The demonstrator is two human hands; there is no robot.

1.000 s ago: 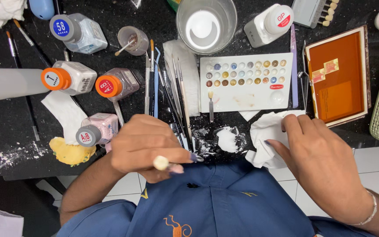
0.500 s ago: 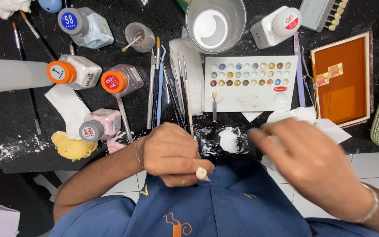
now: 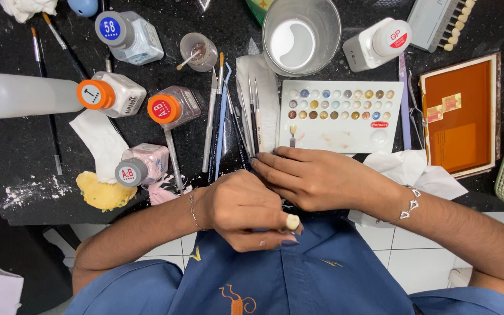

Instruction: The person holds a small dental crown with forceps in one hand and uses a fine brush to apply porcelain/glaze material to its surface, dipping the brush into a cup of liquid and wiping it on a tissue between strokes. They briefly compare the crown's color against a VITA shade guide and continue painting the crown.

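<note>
Head view: orange-capped bottles (image 3: 112, 94) beside left hand (image 3: 243, 210).

The left hand (image 3: 243, 210) covers most of the small cream tooth-shaped piece (image 3: 293, 221) it pinches. The right hand (image 3: 316, 178) hides the tissue (image 3: 415, 172) beneath it. The clear bottle (image 3: 18, 96) runs off the left edge.

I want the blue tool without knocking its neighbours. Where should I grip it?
Grip the blue tool at its upper handle, from above, fingers on either side. It lies flat among parallel brushes, and its lower end runs toward the right hand.
</note>
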